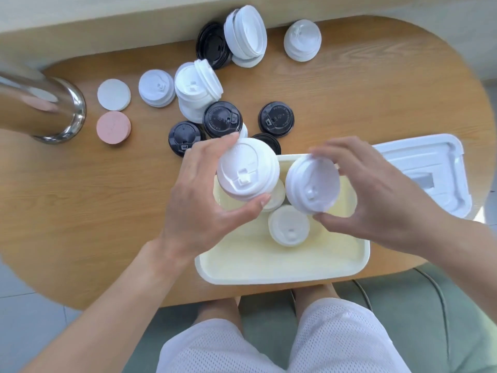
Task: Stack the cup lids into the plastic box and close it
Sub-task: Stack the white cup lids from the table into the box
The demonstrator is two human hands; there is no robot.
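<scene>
An open white plastic box (pixel 282 273) with a pale yellow inside sits at the table's near edge. One white lid (pixel 289 228) lies in it, and another (pixel 277 196) shows partly under the held ones. My left hand (pixel 199 200) grips a stack of white lids (pixel 247 170) above the box's far left corner. My right hand (pixel 376 195) holds a single white lid (pixel 313 184) tilted beside that stack. The box's white cover (pixel 430 168) lies to the right. More white lids (pixel 197 90) and black lids (pixel 222 119) are scattered further back.
A shiny metal cylinder (pixel 53 109) stands at the left. Flat white (pixel 113 94) and pink (pixel 113 127) round discs lie next to it. White lid stacks (pixel 246 36) and a black lid (pixel 211 45) lie at the far edge. My knees are below the table.
</scene>
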